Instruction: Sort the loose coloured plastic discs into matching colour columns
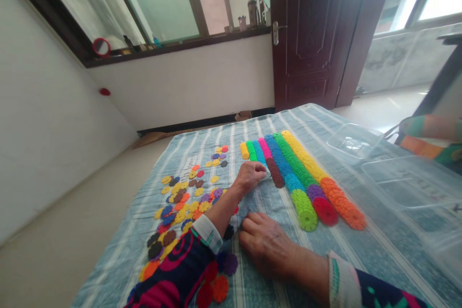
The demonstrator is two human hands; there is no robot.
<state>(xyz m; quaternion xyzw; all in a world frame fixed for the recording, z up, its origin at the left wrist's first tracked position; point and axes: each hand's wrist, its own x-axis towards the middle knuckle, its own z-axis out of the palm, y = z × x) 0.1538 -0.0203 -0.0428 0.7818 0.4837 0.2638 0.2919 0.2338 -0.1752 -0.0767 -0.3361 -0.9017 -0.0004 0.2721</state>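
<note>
My left hand (250,176) is closed in a loose pinch beside the near end of the short rows of coloured discs; what its fingers hold I cannot make out. Rows of overlapping plastic snowflake discs (299,178) lie side by side on the striped cloth: yellow, green, blue, pink with brown, blue with lime, green with purple and red, yellow with orange. My right hand (265,243) rests knuckles-up on the cloth, fingers curled under, nearer to me. Loose discs (184,202) in mixed colours are scattered to the left of my left arm.
The blue striped cloth (368,255) covers a table. Clear plastic containers (407,183) and a lid (352,142) sit at the right. A dark wooden door (314,33), a windowsill with bottles (252,9) and a striped chair (429,134) lie beyond.
</note>
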